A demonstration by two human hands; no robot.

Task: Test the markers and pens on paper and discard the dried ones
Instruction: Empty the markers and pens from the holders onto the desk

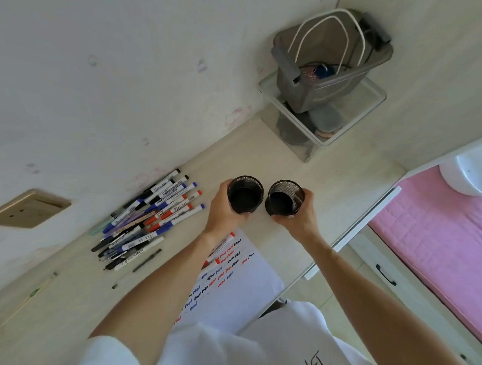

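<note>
Two empty black mesh cups stand side by side on the desk. My left hand (221,210) grips the left cup (245,194); my right hand (300,217) grips the right cup (284,198), which tilts slightly. Left of them lies a pile of markers and pens (151,215) with blue, red and black caps. A white sheet of paper (232,286) with several rows of red, blue and black squiggles lies under my left forearm. One red-capped marker (220,248) rests on that paper, partly hidden by my arm.
A grey plastic bin (331,67) holding white cord sits on a wire rack (322,116) at the desk's back right corner. A wall socket plate (27,209) is at far left. A pink bed (438,243) lies beyond the desk's right edge.
</note>
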